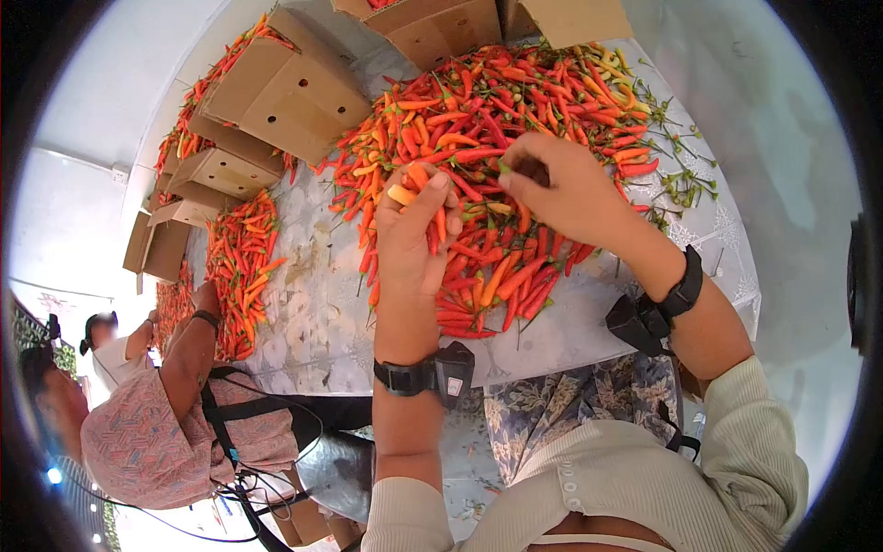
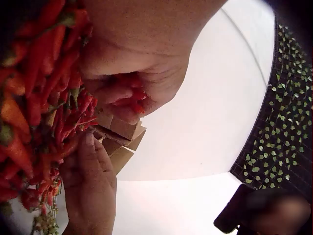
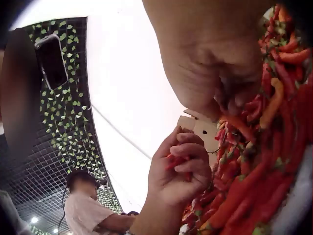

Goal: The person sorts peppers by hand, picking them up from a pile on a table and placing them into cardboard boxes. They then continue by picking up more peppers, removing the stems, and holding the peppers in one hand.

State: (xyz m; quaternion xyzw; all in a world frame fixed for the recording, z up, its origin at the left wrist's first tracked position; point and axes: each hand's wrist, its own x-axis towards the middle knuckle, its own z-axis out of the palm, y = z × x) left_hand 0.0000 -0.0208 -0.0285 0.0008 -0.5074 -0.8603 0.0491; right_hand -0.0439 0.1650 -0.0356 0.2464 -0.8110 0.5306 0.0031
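My left hand (image 1: 412, 230) grips several chili peppers (image 1: 418, 176), red and orange, over the near part of a big chili pile (image 1: 487, 92). A pale yellow pepper end (image 1: 401, 194) pokes out by the thumb. Red peppers (image 2: 129, 90) show inside its curled fingers in the left wrist view. To the right of it, my right hand (image 1: 575, 189) hovers close over the pile, thumb and forefinger pinching a small green stem (image 1: 504, 167). The right hand's other fingers are curled and partly hidden.
Loose green stems (image 1: 685, 179) lie on the pile's right side. Cardboard boxes (image 1: 290, 97) stand along the table's back and left. A second chili pile (image 1: 241, 267) lies left, where another person in a patterned top (image 1: 152, 432) sits. The patterned tablecloth (image 1: 322, 313) shows between piles.
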